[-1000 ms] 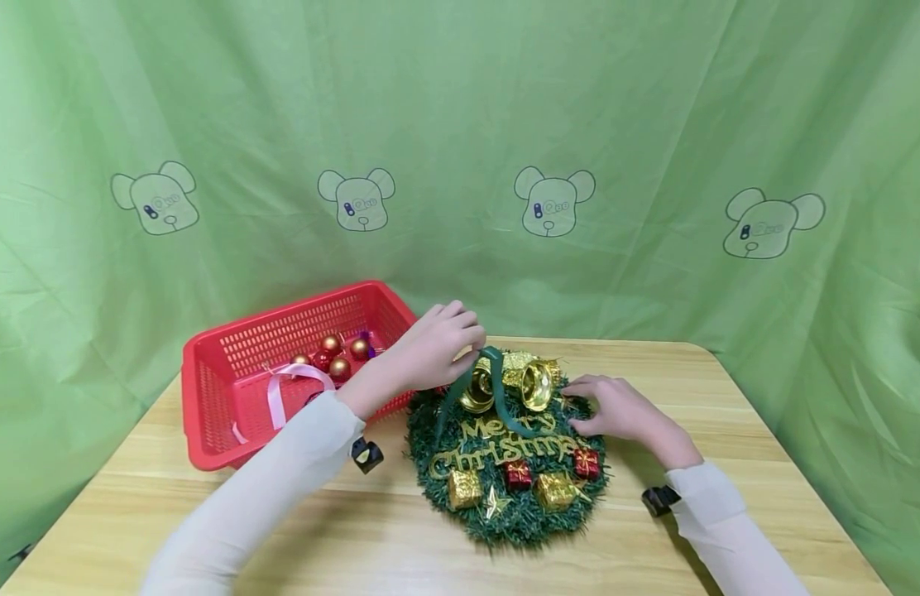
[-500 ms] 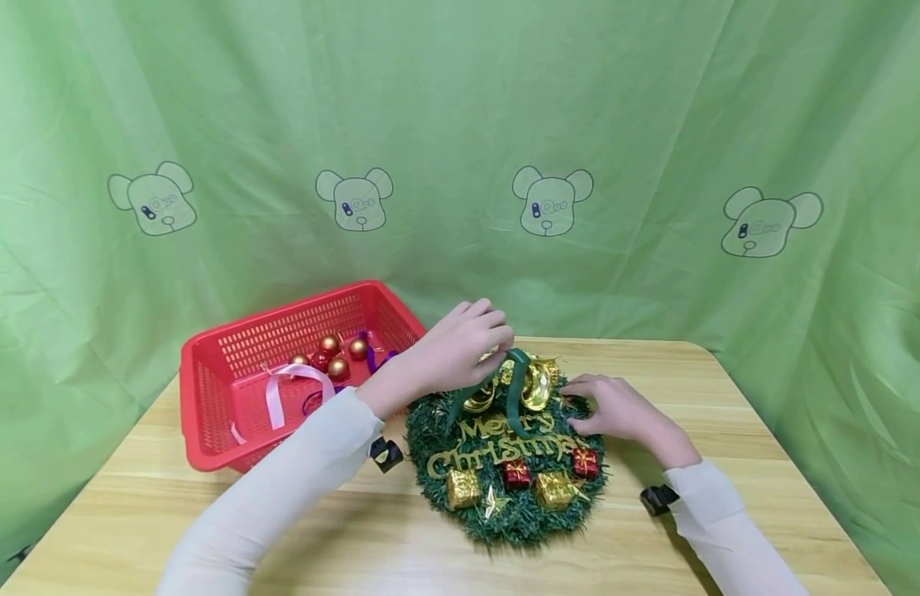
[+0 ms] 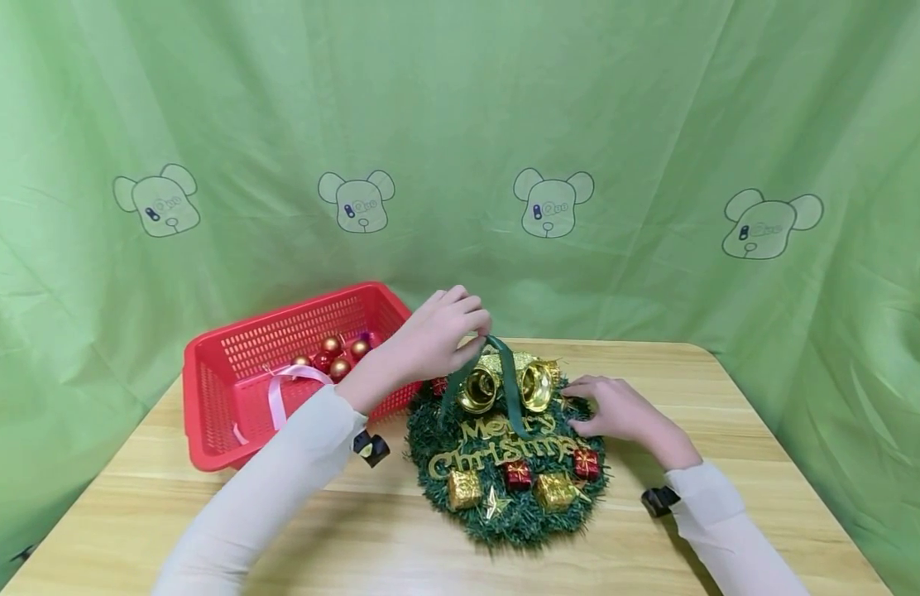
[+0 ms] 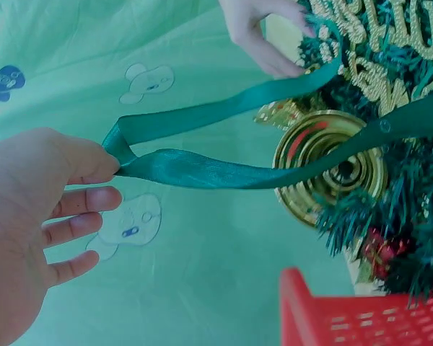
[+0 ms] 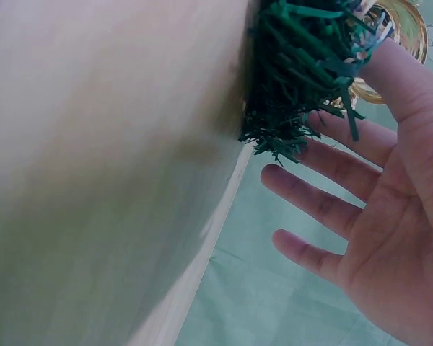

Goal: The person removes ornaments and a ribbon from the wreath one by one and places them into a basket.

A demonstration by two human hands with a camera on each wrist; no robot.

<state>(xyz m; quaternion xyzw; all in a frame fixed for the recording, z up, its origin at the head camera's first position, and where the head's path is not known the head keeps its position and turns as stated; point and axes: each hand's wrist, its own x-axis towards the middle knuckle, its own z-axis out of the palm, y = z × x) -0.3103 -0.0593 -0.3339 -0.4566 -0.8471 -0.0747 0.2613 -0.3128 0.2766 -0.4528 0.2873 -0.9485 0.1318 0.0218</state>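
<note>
A green tinsel Christmas wreath point(image 3: 530, 521) lies on the table, with two gold bells point(image 3: 536, 386), small gift boxes, a star and gold "Merry Christmas" lettering. Above its far side, my left hand point(image 3: 438, 335) pinches a green ribbon point(image 4: 195, 167) between thumb and index finger; the other fingers are loosely bent. The ribbon's two strands run down from the pinch to the wreath, one passing in front of the bells. At the wreath's right edge my right hand point(image 3: 616, 407) holds the tinsel between thumb and forefinger, its remaining fingers extended beside it point(image 5: 314, 202).
Left of the wreath stands a red plastic basket point(image 3: 195, 397). Inside it are several gold and red baubles point(image 3: 339, 369) and a pink ribbon point(image 3: 276, 401). Green cloth point(image 3: 460, 99) hangs behind and around the wooden table point(image 3: 400, 546).
My left hand first shifted right with the ribbon, then came back left and slightly up. The ribbon strands now hang straighter, uncovering the bells. The right hand and the wreath have stayed put.
</note>
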